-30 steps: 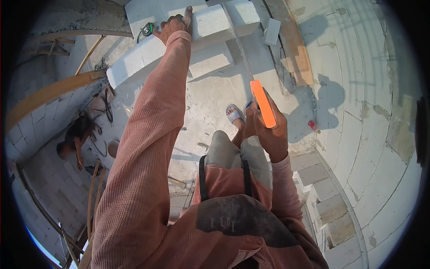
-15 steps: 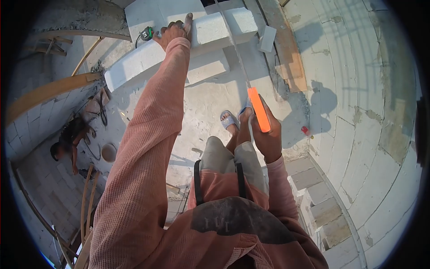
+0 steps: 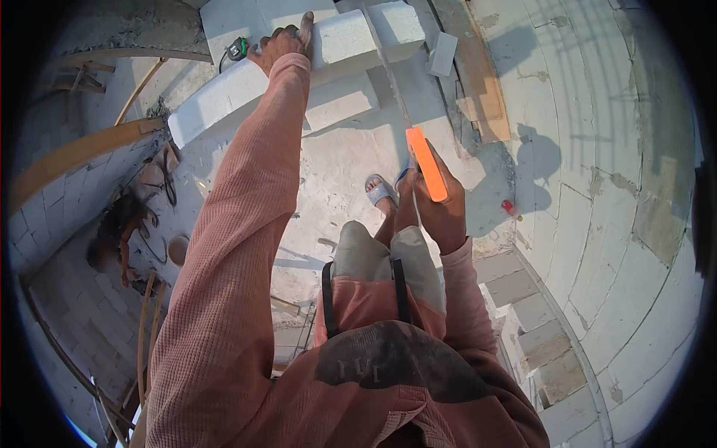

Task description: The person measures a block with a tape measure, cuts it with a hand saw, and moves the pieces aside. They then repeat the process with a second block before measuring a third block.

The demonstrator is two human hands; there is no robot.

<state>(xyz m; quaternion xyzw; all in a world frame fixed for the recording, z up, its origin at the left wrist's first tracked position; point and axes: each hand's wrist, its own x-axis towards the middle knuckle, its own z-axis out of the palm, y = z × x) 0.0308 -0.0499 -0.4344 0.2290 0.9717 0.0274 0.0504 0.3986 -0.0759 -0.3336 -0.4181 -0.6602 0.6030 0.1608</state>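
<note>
Head view, and R hand has the saw, fingers closed round its orange handle, can't see all the fingertips. Blade runs fwd, away from the body, and lies across the long white block, nearer that block's R end; can't tell how deep it sits. L hand is out on top of the same block, L of the blade, well apart from it, arm stretched, fingers spread wide w/ thumb off to the side. Tape, blk & green, sits just beside the L hand. Lower block shows under the long one, on the near side. Small block is out R, next to a wood board. Feet in slippers, in the gap btwn the hands, approx. Far L, another person is down low nr a bucket. Block wall on the R, w/ a shadow on it.
</note>
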